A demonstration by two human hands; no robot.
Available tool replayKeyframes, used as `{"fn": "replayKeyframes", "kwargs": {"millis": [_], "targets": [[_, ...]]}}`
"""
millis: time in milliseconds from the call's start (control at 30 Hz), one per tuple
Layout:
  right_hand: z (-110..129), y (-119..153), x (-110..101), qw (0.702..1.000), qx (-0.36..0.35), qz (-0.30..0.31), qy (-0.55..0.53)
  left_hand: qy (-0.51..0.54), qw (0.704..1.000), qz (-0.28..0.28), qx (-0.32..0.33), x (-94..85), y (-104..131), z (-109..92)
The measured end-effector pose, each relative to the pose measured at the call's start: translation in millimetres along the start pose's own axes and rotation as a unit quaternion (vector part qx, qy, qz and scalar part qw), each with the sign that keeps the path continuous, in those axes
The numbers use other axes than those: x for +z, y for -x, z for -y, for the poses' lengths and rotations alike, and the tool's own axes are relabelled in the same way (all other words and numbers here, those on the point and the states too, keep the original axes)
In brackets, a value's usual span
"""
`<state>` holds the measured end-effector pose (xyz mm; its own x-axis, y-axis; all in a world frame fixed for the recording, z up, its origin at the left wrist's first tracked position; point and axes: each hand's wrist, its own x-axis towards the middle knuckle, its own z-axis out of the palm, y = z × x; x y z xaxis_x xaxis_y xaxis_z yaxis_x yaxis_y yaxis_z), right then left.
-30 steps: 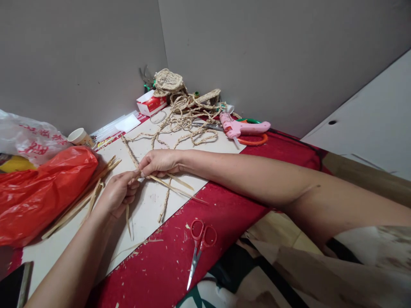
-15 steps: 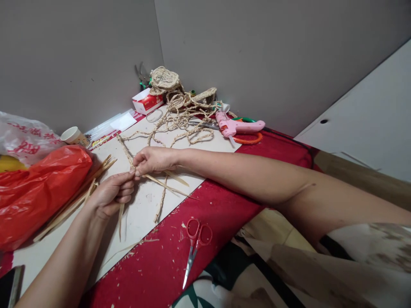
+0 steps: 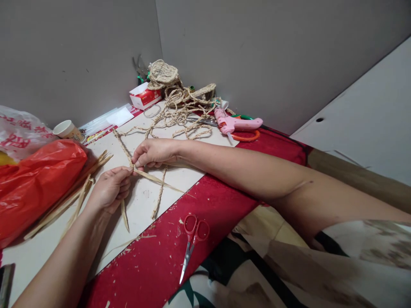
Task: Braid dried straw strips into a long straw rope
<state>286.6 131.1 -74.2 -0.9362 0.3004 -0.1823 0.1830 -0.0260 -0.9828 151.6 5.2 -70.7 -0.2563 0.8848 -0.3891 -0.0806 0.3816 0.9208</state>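
Between my hands is a pale straw braid (image 3: 122,144), its plaited length running up and left over the white board (image 3: 141,205). My left hand (image 3: 111,188) pinches the braid's working end, with a loose strand (image 3: 124,216) hanging below the fingers. Close against it, my right hand (image 3: 156,153) is closed with thumb and fingertips on the same spot. One flat straw strand (image 3: 160,179) sticks out to the right beneath the right hand, crossing a finished piece of braid (image 3: 158,199). The fingers partly hide where the strands meet.
Red-handled scissors (image 3: 192,239) lie on the red cloth (image 3: 141,273). Loose straw (image 3: 67,201) rests beside a red plastic bag (image 3: 41,184). Behind are a paper cup (image 3: 68,130), a red-and-white box (image 3: 145,96), a heap of braided cord (image 3: 180,100) and a pink glue gun (image 3: 236,122).
The right hand's fingers have loosened slightly and shifted at the braid's end. The protruding strands have changed position, and the whole view has moved a little.
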Motion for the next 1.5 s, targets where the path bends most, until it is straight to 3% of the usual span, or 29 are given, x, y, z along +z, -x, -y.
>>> {"fn": "replayKeyframes", "kwargs": {"millis": [133, 233, 433, 600, 700, 833, 900, 1033, 1133, 1200, 1267, 1333, 1433, 1500], "targets": [[3.3, 4.6, -0.9, 0.987, -0.004, -0.047, 0.156, -0.036, 0.998, -0.039, 0.024, 3.9, 1.5, 3.7], [7.9, 8.9, 0.5, 0.975, 0.003, -0.042, 0.22, -0.072, 0.994, -0.067, 0.048, 7.1, 1.1, 8.5], [13.8, 17.1, 22.5, 0.989, 0.026, 0.016, 0.145, -0.076, 0.992, -0.071, 0.066, 11.4, 2.0, 11.2], [10.9, 20.2, 46.5, 0.982, 0.032, -0.029, 0.183, -0.004, 0.999, -0.033, 0.016, 8.6, 3.0, 7.7], [9.7, 21.0, 54.0, 0.949, 0.007, -0.09, 0.303, 0.025, 0.999, -0.02, 0.013, 6.3, 2.5, 7.9], [9.4, 23.0, 60.4, 0.86, -0.035, -0.16, 0.483, 0.033, 0.999, -0.01, 0.024, 6.0, 3.3, 9.9], [9.5, 25.7, 64.1, 0.843, -0.04, -0.146, 0.516, 0.03, 0.999, 0.0, 0.027, 6.7, 4.7, 10.2], [15.1, 34.3, 65.5, 0.829, -0.065, -0.059, 0.552, 0.029, 0.999, -0.003, 0.032, 7.2, 7.0, 9.1], [23.6, 36.7, 53.0, 0.861, -0.112, -0.024, 0.496, 0.038, 0.998, -0.01, 0.052, 6.9, 8.2, 6.9], [27.4, 33.1, 39.9, 0.891, -0.139, -0.106, 0.42, 0.044, 0.997, -0.012, 0.062, 7.3, 9.4, 4.6], [27.6, 26.3, 28.3, 0.894, -0.157, -0.231, 0.351, 0.045, 0.997, -0.014, 0.057, 8.1, 10.9, 2.3], [24.3, 19.1, 22.9, 0.905, -0.142, -0.271, 0.294, 0.043, 0.998, -0.014, 0.049, 8.9, 11.8, 1.0], [17.9, 13.2, 26.8, 0.971, -0.022, -0.14, 0.191, 0.039, 0.998, -0.002, 0.054, 8.6, 10.9, 1.7], [15.3, 12.4, 30.8, 0.983, 0.061, -0.062, 0.16, 0.032, 0.998, 0.007, 0.058, 7.4, 9.6, 2.7]]}}
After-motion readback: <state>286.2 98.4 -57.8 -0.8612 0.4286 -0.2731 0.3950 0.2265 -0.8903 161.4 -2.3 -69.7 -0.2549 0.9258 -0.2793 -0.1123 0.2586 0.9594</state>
